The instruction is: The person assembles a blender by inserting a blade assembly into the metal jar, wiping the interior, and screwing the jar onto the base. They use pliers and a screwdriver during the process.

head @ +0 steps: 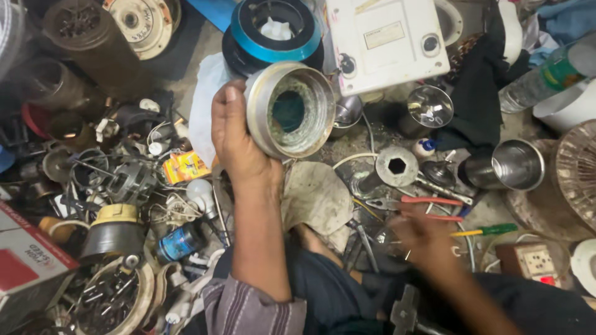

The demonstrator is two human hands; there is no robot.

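Note:
My left hand (239, 139) is raised over the cluttered floor and grips a round metal housing (290, 110) by its side. The housing's open end faces me; its inside is crusted with greenish-white deposit around a dark hole. My right hand (425, 239) is low at the right, blurred, fingers spread over a scatter of hand tools. It is closest to the red-handled pliers (428, 201) and a green and yellow screwdriver (487, 231). I cannot see anything held in it.
A dirty cloth (316, 195) lies under my left forearm. Nearby lie a hex-holed metal disc (397, 166), steel cups (515, 164), a white appliance casing (385, 40), a blue-rimmed ring (273, 37), a plastic bottle (546, 74), motor parts and wires (124, 180), and a socket box (534, 260).

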